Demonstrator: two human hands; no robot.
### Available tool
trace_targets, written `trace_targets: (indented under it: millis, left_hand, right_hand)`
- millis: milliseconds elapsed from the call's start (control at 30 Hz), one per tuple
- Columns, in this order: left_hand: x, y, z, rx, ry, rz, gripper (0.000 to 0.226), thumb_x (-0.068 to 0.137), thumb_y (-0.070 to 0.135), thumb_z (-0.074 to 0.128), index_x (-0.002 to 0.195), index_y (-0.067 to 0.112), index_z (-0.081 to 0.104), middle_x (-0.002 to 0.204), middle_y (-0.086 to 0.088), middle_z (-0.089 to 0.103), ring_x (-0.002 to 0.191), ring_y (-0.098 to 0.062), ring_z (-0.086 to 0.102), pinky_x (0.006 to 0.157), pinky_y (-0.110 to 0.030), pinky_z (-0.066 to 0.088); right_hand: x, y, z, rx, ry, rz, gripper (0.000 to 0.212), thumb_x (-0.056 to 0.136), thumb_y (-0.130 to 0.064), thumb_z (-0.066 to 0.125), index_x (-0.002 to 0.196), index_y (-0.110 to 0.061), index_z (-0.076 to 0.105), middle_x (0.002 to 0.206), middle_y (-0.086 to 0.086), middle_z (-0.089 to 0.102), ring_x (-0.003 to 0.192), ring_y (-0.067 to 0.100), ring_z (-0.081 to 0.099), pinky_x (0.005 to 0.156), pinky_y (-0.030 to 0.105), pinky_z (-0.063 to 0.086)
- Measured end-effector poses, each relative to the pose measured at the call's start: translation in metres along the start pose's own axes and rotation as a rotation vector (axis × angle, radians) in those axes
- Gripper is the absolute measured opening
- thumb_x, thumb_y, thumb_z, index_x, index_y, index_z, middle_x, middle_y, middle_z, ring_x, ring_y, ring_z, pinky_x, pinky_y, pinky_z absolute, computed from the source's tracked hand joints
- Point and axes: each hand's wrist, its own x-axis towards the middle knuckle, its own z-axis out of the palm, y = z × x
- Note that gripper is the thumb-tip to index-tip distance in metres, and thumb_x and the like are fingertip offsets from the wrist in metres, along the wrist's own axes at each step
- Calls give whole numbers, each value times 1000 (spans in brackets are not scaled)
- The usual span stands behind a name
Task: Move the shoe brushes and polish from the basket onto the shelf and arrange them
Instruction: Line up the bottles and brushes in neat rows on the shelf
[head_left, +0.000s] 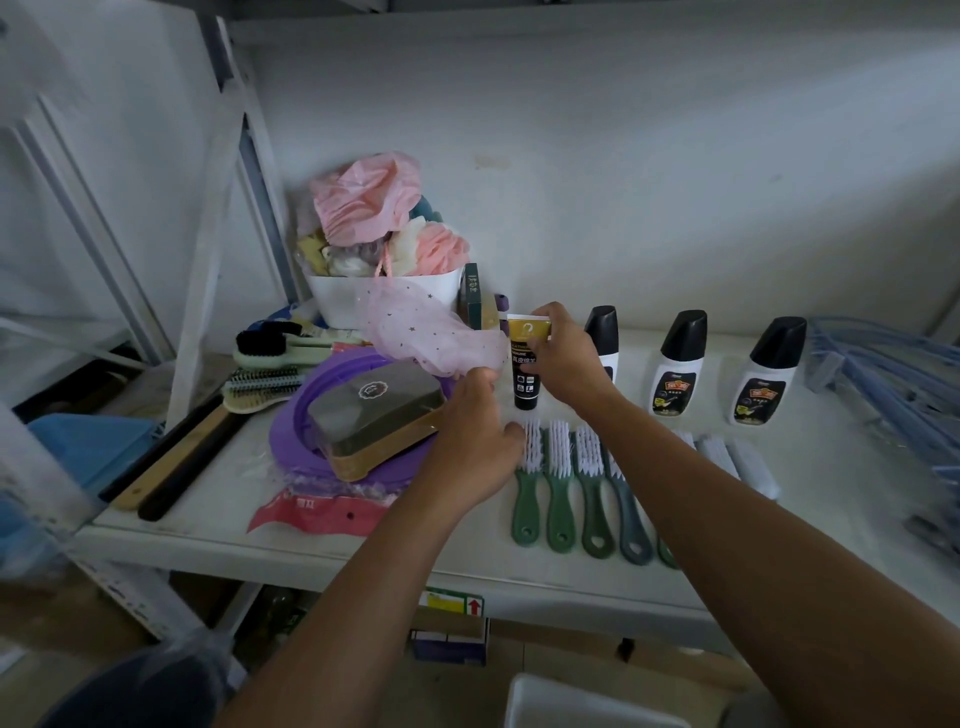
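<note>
The right hand (566, 358), at centre frame, is clamped round a black and yellow tube (523, 371) of polish, thumb and fingers pinching its upper end. The tube stands cap down on the shelf (332, 545), at the left end of a row of three white bottles (675, 364) with black caps; the nearest bottle is partly hidden behind the hand.

Below that row, green brushes (558, 488) lie side by side, bristles up and handles toward the bottom of the frame, with white brushes (727, 457) to their right.

The left hand (475, 441) sits just left of the first green brush, fingers curled toward a clear case (379, 415) on a purple ring (296, 441). Whether it grips anything cannot be told.

Pink net (431, 338) spills from a white tub (337, 299) at upper left. Blue hangers (883, 374) lie at the right edge.
</note>
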Motion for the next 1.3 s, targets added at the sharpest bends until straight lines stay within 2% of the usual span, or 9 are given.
trace_targets:
  millis: [100,233,367,633,800,967,1100,1200,1300]
  left_hand:
    - [0,1,0,7,5,1,46,89,13,58,127,27,35,123,5,43,111,-11,45,76,-24,36]
    - [0,1,1,18,8,-7,46,90,14,59,127,27,35,121,7,42,108,-10,44,66,-15,33]
    - [1,1,0,5,5,-12,44,89,14,59,118,33,32,116,9,42,106,-8,46,65,-13,31]
    - [2,0,2,17,0,-22,46,89,14,60,123,31,34,117,10,42,107,-7,45,65,-13,31]
    - [4,2,2,38,6,4,45,89,14,60,118,34,32,117,9,42,106,-8,45,66,-16,33]
    - [2,3,4,103,-39,43,52,86,16,68,130,25,42,119,8,42,116,-15,45,88,-32,40]
    - [-2,3,9,215,-103,10,45,86,15,68,126,26,51,130,2,49,116,-14,47,88,-30,41]
    - [-6,4,15,269,-213,-60,29,90,17,64,115,26,51,120,0,59,103,-13,56,85,-35,50]
    - [-10,7,21,364,-302,-78,37,90,14,60,126,17,49,119,-6,61,104,-21,60,89,-41,52]
  right_hand:
    - [0,1,0,8,7,-3,26,95,-3,53,117,-16,49,97,12,64,91,31,65,79,52,57]
    - [1,1,1,17,8,0,26,95,-4,53,117,-17,48,98,11,64,91,30,65,80,53,57]
    - [0,3,1,48,20,-32,26,97,-6,50,118,-19,42,96,11,62,91,31,65,80,54,57]
    - [-2,2,-1,84,-18,-48,32,96,-4,50,118,-26,40,93,7,62,83,28,69,78,54,57]
    - [-10,-5,-9,48,-10,-168,46,88,1,52,126,-22,41,117,2,55,105,21,60,87,35,52]
    - [-29,-17,-34,-76,82,-368,49,87,-6,57,130,-25,42,133,-2,44,122,15,45,95,24,38]
    - [-50,-21,-76,-99,167,-432,26,90,-10,55,110,-26,58,116,-9,52,99,8,53,86,18,44]
    - [-66,-5,-104,-49,108,-293,18,91,-10,54,93,-25,64,89,-9,66,76,4,61,64,21,51]
    - [-81,23,-122,-154,28,-132,18,93,-12,51,95,-22,66,83,-6,68,68,12,62,59,28,51]
